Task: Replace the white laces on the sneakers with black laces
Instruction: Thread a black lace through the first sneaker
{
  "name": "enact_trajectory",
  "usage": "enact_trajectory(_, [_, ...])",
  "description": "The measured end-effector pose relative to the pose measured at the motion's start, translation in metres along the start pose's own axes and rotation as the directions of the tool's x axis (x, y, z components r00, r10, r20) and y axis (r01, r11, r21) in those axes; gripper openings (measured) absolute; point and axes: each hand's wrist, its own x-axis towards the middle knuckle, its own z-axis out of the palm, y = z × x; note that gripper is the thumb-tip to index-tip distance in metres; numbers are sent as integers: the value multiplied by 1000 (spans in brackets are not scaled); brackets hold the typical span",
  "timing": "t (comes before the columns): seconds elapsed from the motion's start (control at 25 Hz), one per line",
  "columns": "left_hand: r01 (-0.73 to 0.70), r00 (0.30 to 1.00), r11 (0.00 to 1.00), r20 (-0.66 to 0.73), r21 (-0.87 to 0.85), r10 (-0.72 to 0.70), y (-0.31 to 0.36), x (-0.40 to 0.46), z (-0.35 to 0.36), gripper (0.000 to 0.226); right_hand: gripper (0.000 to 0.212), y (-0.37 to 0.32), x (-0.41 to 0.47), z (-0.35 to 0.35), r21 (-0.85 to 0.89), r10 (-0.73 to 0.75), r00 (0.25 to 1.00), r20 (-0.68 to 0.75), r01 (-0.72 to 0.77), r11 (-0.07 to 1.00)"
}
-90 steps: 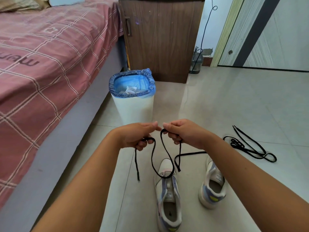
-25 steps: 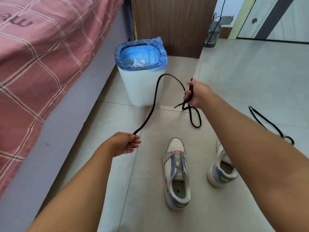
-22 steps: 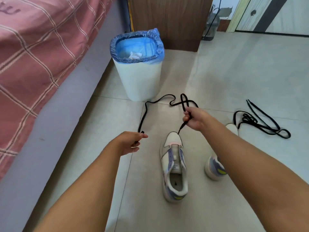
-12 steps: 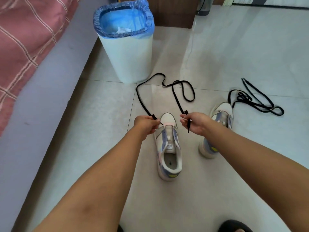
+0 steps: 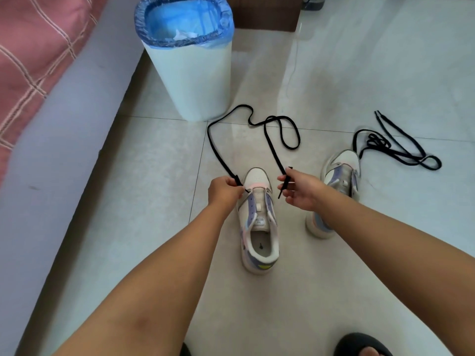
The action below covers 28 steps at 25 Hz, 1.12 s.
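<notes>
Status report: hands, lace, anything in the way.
Left hand and right hand each pinch an end of the black lace over the near sneaker. No eyelets threaded yet. Nothing blocking; second lace lies by the other sneaker.

A white bin (image 5: 191,73) with a blue liner stands on the tiled floor (image 5: 359,73) beside the pink checked bed (image 5: 38,47).

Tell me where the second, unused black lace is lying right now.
In the head view the tangled spare black shoelace lies on the pale tiled floor at the right, just beyond the toe of the right-hand white and purple sneaker, held by neither hand.
</notes>
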Motion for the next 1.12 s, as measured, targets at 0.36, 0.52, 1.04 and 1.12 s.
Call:
enact_trajectory(0.36, [-123,991,980,-24,157,128,2,1,10,7,19,10,-4,1,219,-198,977,78,177,960])
enact_trajectory(0.52, [-147,989,977,8,153,147,1,2,10,7,17,14,-2,7,262,-178,980,93,148,954])
enact_trajectory(1.04, [-150,988,974,-19,171,155,-1,2,15,4,19,25,-3,9,352,-135,989,67,103,930])
enact_trajectory(1.12, [-141,989,977,-9,158,145,-2,3,15,7,21,29,-3,11,344,-154,986,63,123,931])
